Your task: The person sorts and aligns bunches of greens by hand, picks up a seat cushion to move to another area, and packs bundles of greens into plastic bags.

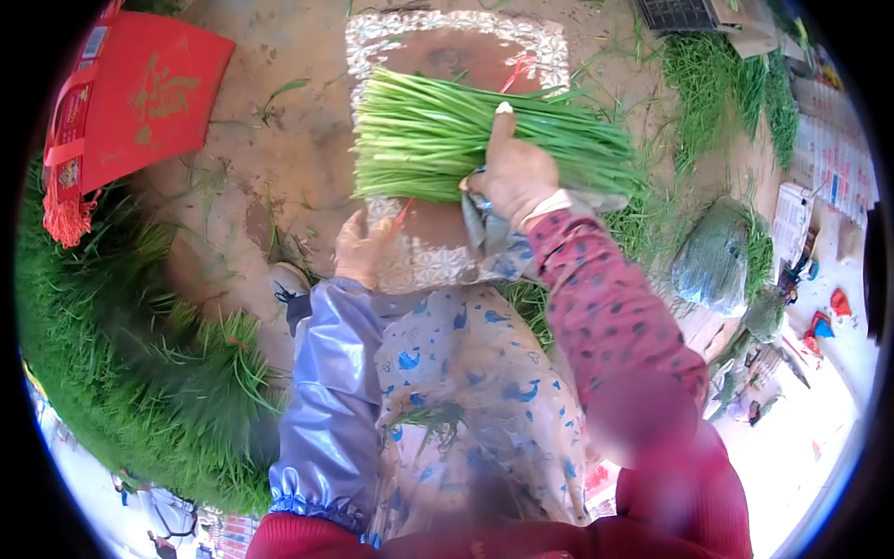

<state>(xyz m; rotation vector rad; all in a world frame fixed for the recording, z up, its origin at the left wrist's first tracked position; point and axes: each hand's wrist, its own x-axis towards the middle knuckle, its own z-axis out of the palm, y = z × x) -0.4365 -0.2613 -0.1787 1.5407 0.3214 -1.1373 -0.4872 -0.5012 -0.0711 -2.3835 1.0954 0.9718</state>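
Observation:
A thick bunch of green garlic chives (419, 140) lies sideways across a small stand with a white floral-patterned edge (424, 265). My right hand (523, 177) grips the bunch from the near side, its thumb laid over the stalks and its other fingers partly hidden. Close to the stand's near left corner, my left hand (363, 250) is closed, pinching a red tie (403, 216) below the bunch. Another piece of red tie (518, 73) shows beyond the bunch's far side. Grey cloth (489, 233) hangs beneath my right hand.
A large heap of greens (121, 373) curves along the left. A red bag of ties (149, 102) stands at the upper left. More loose greens (698, 84) and a plastic-wrapped bundle (715, 256) lie to the right. A patterned apron (475, 373) covers my lap.

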